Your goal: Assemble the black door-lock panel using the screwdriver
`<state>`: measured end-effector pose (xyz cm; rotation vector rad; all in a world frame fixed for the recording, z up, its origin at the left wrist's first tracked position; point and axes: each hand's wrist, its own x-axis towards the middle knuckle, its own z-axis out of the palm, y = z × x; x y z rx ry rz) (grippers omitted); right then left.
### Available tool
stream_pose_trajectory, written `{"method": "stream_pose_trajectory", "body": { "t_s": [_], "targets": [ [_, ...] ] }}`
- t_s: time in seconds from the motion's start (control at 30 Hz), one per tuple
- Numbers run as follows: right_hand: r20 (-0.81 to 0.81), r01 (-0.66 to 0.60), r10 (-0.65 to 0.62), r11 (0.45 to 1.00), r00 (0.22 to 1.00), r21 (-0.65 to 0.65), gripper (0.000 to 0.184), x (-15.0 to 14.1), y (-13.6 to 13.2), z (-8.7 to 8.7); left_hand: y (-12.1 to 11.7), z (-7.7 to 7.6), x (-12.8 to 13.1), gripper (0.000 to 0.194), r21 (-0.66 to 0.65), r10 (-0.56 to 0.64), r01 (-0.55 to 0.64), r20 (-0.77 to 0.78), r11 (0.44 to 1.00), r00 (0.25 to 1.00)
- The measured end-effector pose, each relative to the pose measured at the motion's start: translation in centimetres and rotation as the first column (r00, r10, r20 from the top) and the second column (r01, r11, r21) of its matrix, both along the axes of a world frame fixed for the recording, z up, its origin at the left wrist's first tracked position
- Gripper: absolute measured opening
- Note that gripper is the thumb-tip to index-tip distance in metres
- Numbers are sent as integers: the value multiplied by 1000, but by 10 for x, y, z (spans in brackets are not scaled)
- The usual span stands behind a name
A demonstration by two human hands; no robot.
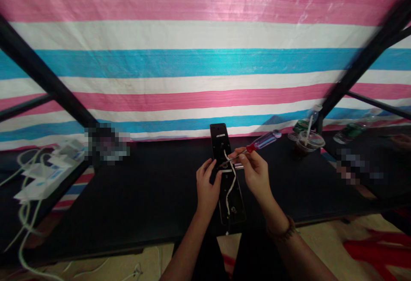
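A long, narrow black panel [236,204] lies lengthwise on the dark table, with a white cable [230,190] running down over it to a small connector at the near end. My right hand [257,171] is closed around the metal shaft of a screwdriver [263,140]. Its clear purple-and-red handle points up and to the right, while the shaft slants down towards the panel's middle. Whether the tip touches a screw is too small to tell. My left hand [206,185] rests at the panel's left edge, fingers apart, thumb over the surface near a pale strip.
To the right stand a lidded plastic cup [308,142] with a straw and a clear bottle [300,126]; another bottle [351,131] lies beyond the black frame post. White power strips and cables [48,178] sit at left. A striped tarp [205,67] hangs behind the table [144,195].
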<state>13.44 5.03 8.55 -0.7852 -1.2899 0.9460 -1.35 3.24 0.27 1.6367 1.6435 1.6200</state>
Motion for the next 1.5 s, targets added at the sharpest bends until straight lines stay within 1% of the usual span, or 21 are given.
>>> {"method": "stream_pose_trajectory", "body": {
  "t_s": [0.07, 0.17, 0.23, 0.3, 0.37, 0.43, 0.5, 0.57, 0.63, 0.7, 0.77, 0.83, 0.87, 0.93, 0.97, 1.0, 1.1, 1.17, 1.27, 1.4, 1.5],
  "targets": [
    [-63, 2, -4, 1000, 998, -31, 18, 2, -3, -4, -4, 3, -1, 20, 48, -18, 19, -27, 999, 999],
    [-149, -1, -11, 996, 989, -85, 18, 4, -5, -14, -10, 4, -4, 18, 73, -97, 99, -33, 992, 995],
    [-204, -6, -17, 994, 979, -112, 18, 5, -5, -19, -14, 1, -11, 20, 55, -149, 153, -62, 987, 987],
    [-281, 20, -56, 991, 958, -131, 18, 8, -4, -21, -15, -4, -24, 22, 13, -155, 158, -119, 987, 981],
    [-359, 89, -135, 986, 923, -141, 18, 13, 0, -19, -14, -11, -42, 23, -56, -105, 95, -212, 994, 972],
    [-399, 164, -206, 977, 894, -136, 20, 19, 4, -17, -13, -18, -60, 23, -146, -19, -33, -345, 989, 938],
    [-395, 218, -246, 969, 885, -115, 21, 26, 9, -15, -11, -22, -75, 23, -219, 59, -183, -476, 958, 877],
    [-373, 251, -262, 965, 890, -81, 21, 33, 13, -14, -10, -25, -85, 25, -251, 97, -284, -567, 925, 818],
    [-347, 274, -273, 960, 897, -48, 20, 38, 16, -14, -10, -26, -90, 28, -264, 92, -314, -614, 912, 784],
    [-307, 287, -280, 958, 910, -23, 20, 42, 18, -15, -11, -26, -89, 30, -273, 82, -314, -622, 909, 779],
    [-248, 296, -287, 955, 925, -1, 21, 45, 24, -15, -13, -23, -83, 32, -276, 111, -319, -572, 907, 812],
    [-178, 313, -303, 949, 936, 32, 24, 46, 35, -13, -18, -21, -66, 34, -270, 143, -287, -450, 919, 882],
    [-141, 319, -309, 946, 941, 54, 26, 45, 43, -10, -22, -21, -53, 35, -266, 133, -239, -361, 934, 923],
    [-67, 308, -303, 946, 951, 100, 29, 40, 62, -1, -32, -22, -22, 41, -252, 26, -66, -159, 966, 987],
    [-25, 276, -275, 954, 961, 117, 32, 37, 73, 4, -38, -24, -6, 45, -249, -36, 18, -67, 968, 997],
    [5, 241, -244, 962, 970, 128, 34, 33, 85, 10, -43, -26, 10, 48, -249, -72, 70, 1, 966, 997],
    [77, 161, -175, 974, 982, 162, 36, 21, 119, 23, -55, -35, 38, 53, -262, -103, 128, 106, 956, 989],
    [108, 135, -156, 975, 982, 175, 36, 15, 137, 26, -57, -41, 41, 53, -268, -123, 160, 150, 950, 981],
    [129, 104, -129, 977, 983, 184, 38, 7, 157, 26, -55, -44, 34, 52, -261, -161, 212, 205, 942, 965],
    [133, 95, -117, 982, 984, 163, 43, 2, 175, 25, -53, -44, 28, 51, -254, -175, 233, 230, 939, 957],
    [144, 90, -111, 985, 983, 145, 44, 2, 181, 27, -53, -45, 29, 51, -264, -180, 242, 237, 934, 955]
  ]
}}
